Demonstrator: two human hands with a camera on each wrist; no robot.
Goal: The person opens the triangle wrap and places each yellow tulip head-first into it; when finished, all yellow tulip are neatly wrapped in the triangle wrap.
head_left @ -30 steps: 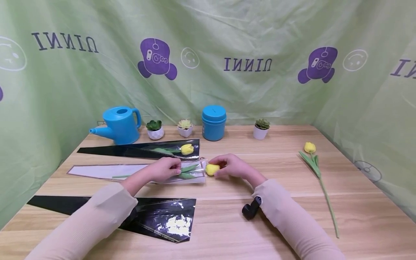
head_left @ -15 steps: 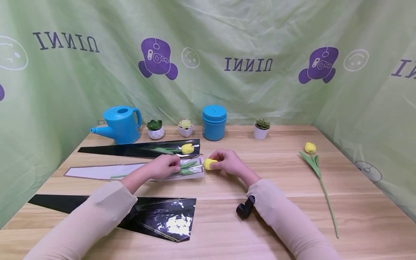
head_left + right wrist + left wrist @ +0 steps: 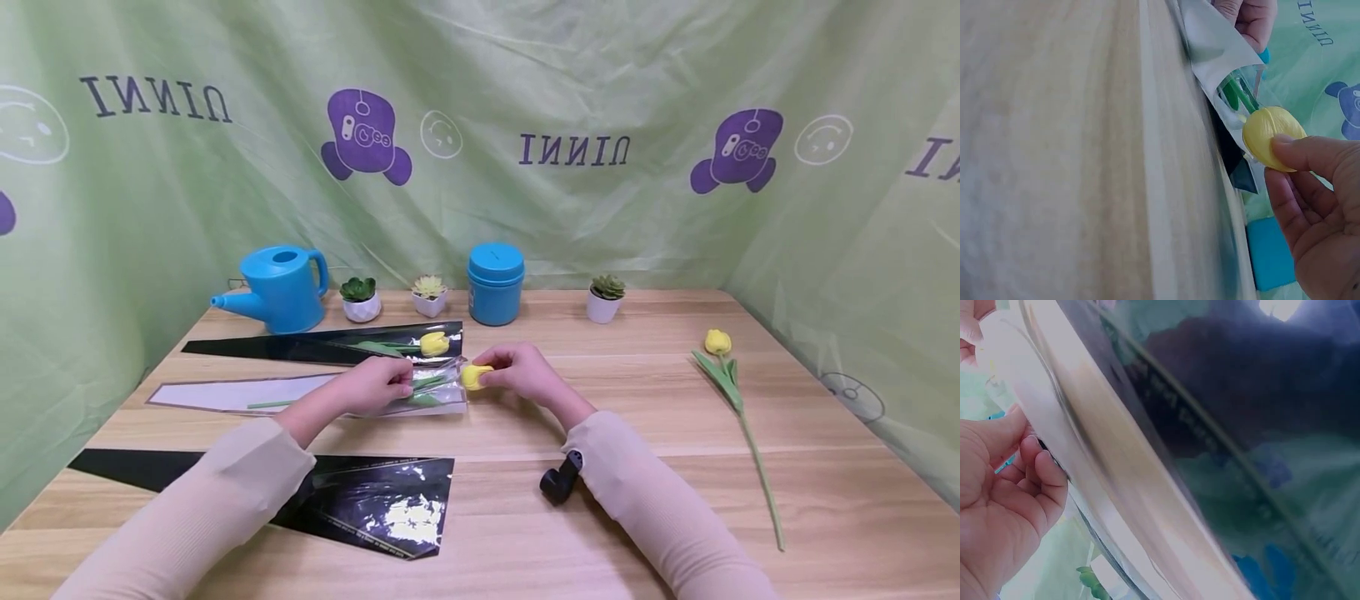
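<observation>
My right hand point(image 3: 525, 377) pinches the yellow head of an artificial tulip point(image 3: 1266, 132) between thumb and fingers. The bloom sits at the mouth of a clear-fronted white flower sleeve point(image 3: 232, 394), and its green stem and leaves lie inside. My left hand point(image 3: 375, 385) pinches the sleeve near its wide end, covering part of the stem. In the left wrist view, the left thumb and fingers point(image 3: 1047, 481) meet at the sleeve's edge. The right wrist view shows the sleeve's mouth spread around the stem just below the bloom.
Behind lies a black sleeve point(image 3: 262, 343) with a yellow tulip in it. Another black sleeve point(image 3: 375, 500) lies in front, partly under my left forearm. A loose tulip point(image 3: 750, 433) is at right. A watering can point(image 3: 281, 292), blue canister point(image 3: 496, 287) and small potted succulents point(image 3: 602, 300) line the back.
My right hand has moved a little left with the tulip head, bringing the bloom to the sleeve's mouth. The stem has slid further left inside. My left hand keeps its hold, shifting slightly.
</observation>
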